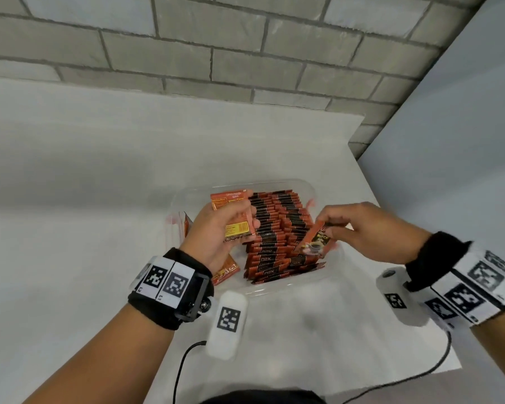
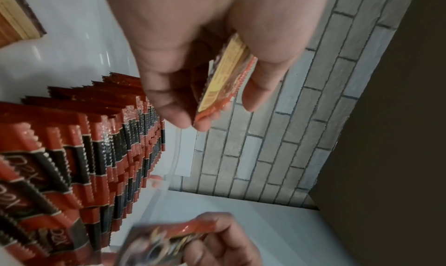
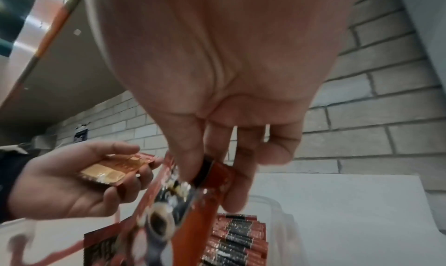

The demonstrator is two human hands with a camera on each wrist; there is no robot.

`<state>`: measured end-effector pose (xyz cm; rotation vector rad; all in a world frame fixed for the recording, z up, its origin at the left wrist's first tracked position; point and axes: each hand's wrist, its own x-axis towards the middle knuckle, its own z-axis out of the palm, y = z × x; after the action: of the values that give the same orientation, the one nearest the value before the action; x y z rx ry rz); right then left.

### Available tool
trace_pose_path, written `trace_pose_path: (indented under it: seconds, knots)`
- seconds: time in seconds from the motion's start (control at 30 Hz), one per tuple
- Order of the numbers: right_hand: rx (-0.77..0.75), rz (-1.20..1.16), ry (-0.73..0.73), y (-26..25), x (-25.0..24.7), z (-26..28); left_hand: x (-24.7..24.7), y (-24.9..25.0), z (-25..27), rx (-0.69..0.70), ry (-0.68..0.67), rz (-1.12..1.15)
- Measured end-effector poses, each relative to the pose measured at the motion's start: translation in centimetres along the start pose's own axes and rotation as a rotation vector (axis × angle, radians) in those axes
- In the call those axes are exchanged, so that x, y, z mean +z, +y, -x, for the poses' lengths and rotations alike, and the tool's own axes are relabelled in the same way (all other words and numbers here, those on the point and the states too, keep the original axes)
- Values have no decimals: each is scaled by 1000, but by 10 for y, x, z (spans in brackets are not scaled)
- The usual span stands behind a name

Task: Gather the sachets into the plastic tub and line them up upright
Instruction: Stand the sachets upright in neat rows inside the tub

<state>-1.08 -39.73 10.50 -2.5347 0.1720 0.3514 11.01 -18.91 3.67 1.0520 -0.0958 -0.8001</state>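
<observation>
A clear plastic tub (image 1: 277, 287) stands on the white table, holding rows of upright orange-and-black sachets (image 1: 277, 228) (image 2: 96, 146) (image 3: 236, 237). My left hand (image 1: 216, 228) (image 2: 193, 75) grips a small stack of sachets (image 1: 233, 214) (image 2: 226, 79) (image 3: 115, 171) above the tub's left side. Over the tub's right side, my right hand (image 1: 359, 228) (image 3: 217, 155) pinches one sachet (image 1: 315, 239) (image 3: 173, 203) by its top edge; it hangs tilted, with a coffee cup printed on it. In the left wrist view that sachet (image 2: 169, 239) is blurred.
More sachets (image 1: 226, 271) lie under my left wrist at the tub's left side. A grey brick wall (image 1: 216, 45) runs behind the table. The table's right edge (image 1: 397, 228) is close to the tub. Black cables (image 1: 184, 365) trail near the front edge.
</observation>
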Motion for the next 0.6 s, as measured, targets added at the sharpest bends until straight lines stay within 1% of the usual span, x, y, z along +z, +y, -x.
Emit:
trace_pose_path:
  seconds: [0.07,0.17,0.23,0.4,0.5,0.6]
  knots:
    - [10,148,-119,0,2,0,0,-1,-1,-4,-5,-14]
    - [4,271,-205,-2,8,-5,-1,-1,-2,-5,-12,-21]
    - [-10,325,-226,-5,12,-7,-1,0,-3,-9,-16,-20]
    - [-43,579,-259,-3,30,-15,-1,0,-2,-11,-35,-17]
    - [-40,659,-253,3,37,-14,-2,0,-2,-10,-37,-19]
    - [-36,691,-269,3,36,-14,-3,-1,-2,-13,-37,-13]
